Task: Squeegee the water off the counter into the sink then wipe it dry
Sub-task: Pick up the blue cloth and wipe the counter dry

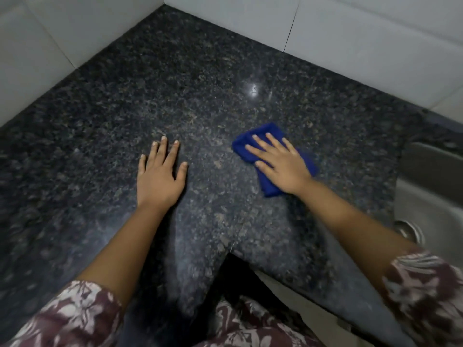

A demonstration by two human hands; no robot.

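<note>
A dark speckled granite counter [200, 83] fills the corner between white tiled walls. On it lies a folded blue cloth [244, 144], right of centre. My right hand [278, 161] presses flat on the cloth with straight, spread fingers. My left hand [160, 174] rests flat on the bare counter to the left, fingers spread, holding nothing. The steel sink [433, 186] sits at the right edge, with its drain [408, 230] showing. No squeegee is in view.
White wall tiles [350, 33] border the counter at the back and left. The counter's front edge forms an inner corner [230, 251] near my body. A light reflection [253, 90] shines on the stone.
</note>
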